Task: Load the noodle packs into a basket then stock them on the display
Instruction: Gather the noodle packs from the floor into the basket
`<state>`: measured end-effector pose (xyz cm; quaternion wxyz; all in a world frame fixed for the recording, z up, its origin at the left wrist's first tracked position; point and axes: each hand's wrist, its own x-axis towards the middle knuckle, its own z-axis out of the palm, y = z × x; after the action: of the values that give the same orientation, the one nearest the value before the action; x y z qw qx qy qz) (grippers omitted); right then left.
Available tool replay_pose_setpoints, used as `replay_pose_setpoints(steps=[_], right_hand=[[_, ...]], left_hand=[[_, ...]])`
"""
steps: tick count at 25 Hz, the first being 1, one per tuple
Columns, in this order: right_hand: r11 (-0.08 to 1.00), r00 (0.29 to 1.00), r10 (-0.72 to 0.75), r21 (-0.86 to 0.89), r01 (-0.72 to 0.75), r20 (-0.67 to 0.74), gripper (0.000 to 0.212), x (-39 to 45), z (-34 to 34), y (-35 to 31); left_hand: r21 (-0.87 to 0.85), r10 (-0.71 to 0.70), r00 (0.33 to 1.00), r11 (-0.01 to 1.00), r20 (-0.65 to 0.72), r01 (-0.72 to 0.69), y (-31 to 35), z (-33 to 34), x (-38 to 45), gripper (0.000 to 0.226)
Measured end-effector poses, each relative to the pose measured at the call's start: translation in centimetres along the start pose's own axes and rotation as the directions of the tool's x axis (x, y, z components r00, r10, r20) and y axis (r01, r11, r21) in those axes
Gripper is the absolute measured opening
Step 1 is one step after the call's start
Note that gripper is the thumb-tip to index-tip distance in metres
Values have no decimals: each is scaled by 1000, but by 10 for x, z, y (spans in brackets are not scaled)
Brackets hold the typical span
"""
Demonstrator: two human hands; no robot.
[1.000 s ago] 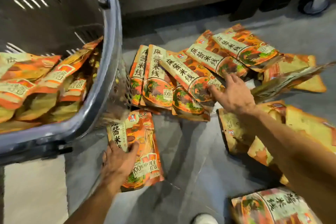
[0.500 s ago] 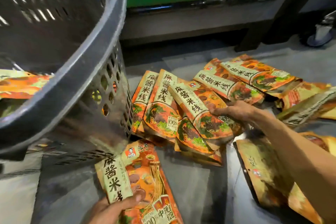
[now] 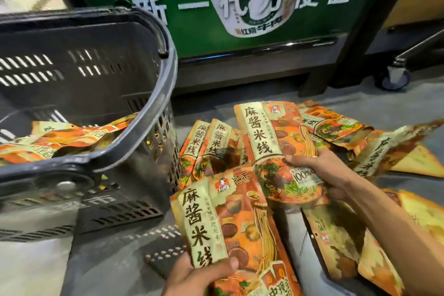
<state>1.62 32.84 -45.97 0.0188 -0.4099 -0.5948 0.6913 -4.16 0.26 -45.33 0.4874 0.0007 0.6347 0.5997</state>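
Observation:
A dark grey plastic basket (image 3: 134, 146) stands on the floor at the left, with several orange noodle packs (image 3: 55, 139) lying inside. My left hand (image 3: 199, 274) grips the bottom of one orange noodle pack (image 3: 230, 218), held upright at the lower middle. My right hand (image 3: 319, 170) grips a second noodle pack (image 3: 269, 137), lifted above the pile. More packs (image 3: 206, 146) lie on the grey floor between the basket and my right arm, and others (image 3: 384, 151) spread out to the right.
A green display stand (image 3: 240, 7) with a noodle-cup picture rises just behind the pile. A cart's caster wheel (image 3: 394, 77) sits at the far right. Several packs (image 3: 336, 235) lie under my right forearm.
Both hands have lifted their packs off the floor. The view has tilted up, so the green stand now fills the top.

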Motion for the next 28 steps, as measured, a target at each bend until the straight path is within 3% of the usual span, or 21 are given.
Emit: replay_pose_setpoints(steps=[2,4,6,9,14,19,21,24,28], right_hand=[[995,996,-68,74,72,-50,34,-21,-6,-34],[971,986,-150,174,161,-78,24,-46,-9,-71],[949,973,-217,216,230,-81,20,-70,-6,-104],[919,949,-313,245,309,-23,31,-104,20,-155],[877,892,-448,224,424,66,58,-141,101,-229],[889,889,-437,215,404,137,43,-136,193,-265],[909,901,-397,211,360,174,37,-130,229,-269],[938,916,-333,182,296,225,34,-123,274,-269],[987,947,-163,59,152,275,27,-114,331,-252]], left_hand=[[49,67,994,996,87,-71,25,21,-4,73],[6,165,982,986,89,-166,64,38,-16,71],[-45,276,953,961,125,-272,112,50,-37,55],[-76,443,894,895,65,-439,188,30,-79,41],[-86,540,839,835,-65,-544,288,-65,-116,55],[-57,518,839,845,-168,-532,330,-158,-119,70],[-44,492,843,858,-219,-512,335,-190,-120,65],[-55,386,871,906,-305,-421,337,-233,-122,55],[-61,189,907,972,-377,-228,323,-293,-111,58]])
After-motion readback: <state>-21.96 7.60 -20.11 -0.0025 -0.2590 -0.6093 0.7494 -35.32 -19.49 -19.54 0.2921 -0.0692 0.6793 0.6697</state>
